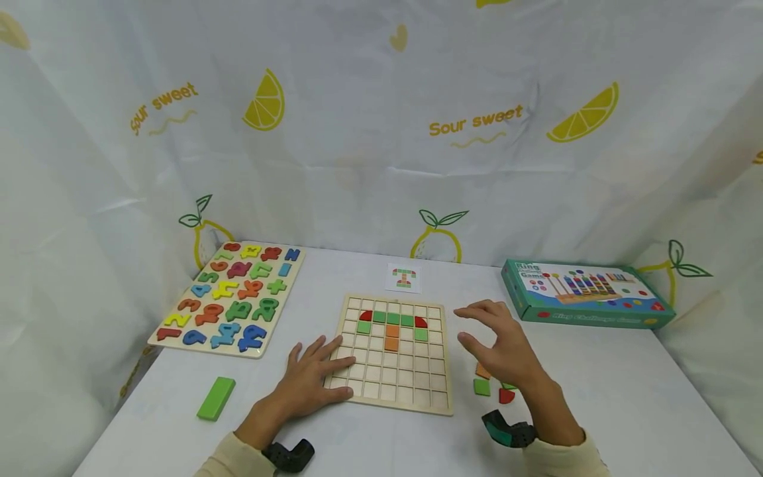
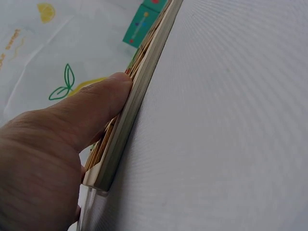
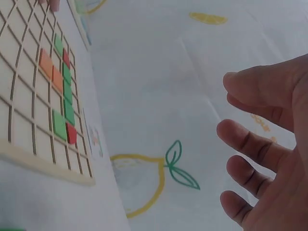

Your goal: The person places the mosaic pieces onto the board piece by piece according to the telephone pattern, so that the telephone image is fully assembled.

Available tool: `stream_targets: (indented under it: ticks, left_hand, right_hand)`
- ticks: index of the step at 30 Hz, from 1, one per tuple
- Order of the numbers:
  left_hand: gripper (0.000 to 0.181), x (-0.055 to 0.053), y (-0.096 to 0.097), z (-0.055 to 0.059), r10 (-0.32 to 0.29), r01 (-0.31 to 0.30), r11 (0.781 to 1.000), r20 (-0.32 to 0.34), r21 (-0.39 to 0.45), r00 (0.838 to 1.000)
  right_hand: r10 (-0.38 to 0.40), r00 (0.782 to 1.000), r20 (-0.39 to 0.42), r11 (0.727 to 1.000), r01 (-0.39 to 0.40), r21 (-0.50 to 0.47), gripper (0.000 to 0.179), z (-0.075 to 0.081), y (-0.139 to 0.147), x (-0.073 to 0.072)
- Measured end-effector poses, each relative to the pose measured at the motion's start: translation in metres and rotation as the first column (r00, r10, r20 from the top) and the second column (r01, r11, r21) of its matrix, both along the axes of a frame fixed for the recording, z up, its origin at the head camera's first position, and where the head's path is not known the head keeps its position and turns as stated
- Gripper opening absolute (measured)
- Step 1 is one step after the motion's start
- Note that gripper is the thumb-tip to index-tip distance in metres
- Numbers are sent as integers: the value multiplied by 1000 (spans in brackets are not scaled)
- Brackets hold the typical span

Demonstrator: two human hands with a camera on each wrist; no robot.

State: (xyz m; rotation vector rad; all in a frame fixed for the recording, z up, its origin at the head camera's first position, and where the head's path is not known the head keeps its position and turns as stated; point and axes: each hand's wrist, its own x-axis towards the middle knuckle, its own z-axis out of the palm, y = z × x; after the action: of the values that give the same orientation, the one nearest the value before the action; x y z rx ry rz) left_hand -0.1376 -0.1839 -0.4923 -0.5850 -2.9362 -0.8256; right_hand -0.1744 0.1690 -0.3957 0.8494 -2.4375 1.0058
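Observation:
A wooden grid board [image 1: 387,374] lies mid-table, bearing green and orange square tiles and two red quarter-round tiles [image 1: 420,322]. My left hand [image 1: 310,377] rests on its left side with fingers spread; in the left wrist view the thumb [image 2: 103,96] lies along the board's edge [image 2: 130,115]. Off the board's right side my right hand [image 1: 507,344] is raised, holding nothing, thumb and fingers apart; the right wrist view shows its bent fingers [image 3: 250,139]. Below it lie a loose green tile [image 1: 481,387], a red tile [image 1: 507,396] and an orange tile [image 1: 483,371], partly hidden by the hand.
A small pattern card [image 1: 403,277] lies behind the board. An alphabet and number puzzle board [image 1: 238,298] stands at the left, with a green block [image 1: 216,398] in front of it. A green game box [image 1: 587,295] sits at the back right.

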Motion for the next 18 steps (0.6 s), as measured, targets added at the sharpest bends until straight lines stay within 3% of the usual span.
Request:
stream_targets:
  ticks: [6,10,18]
  left_hand:
    - [59,-1,0,0,10,-10,1000,0,-15,1000]
    - [59,0,0,-1,12,-12,1000,3,-14,1000]
    - [59,1,1,1,5,-5,1000,-1,-10,1000]
  right_hand:
    - [33,999,37,999,-34,23,40,-11,33,-4]
    - [31,993,112,998,-36,46,42,-21,47,-6]
    - [2,943,333,995,-35,91,40,-43,69,-12]
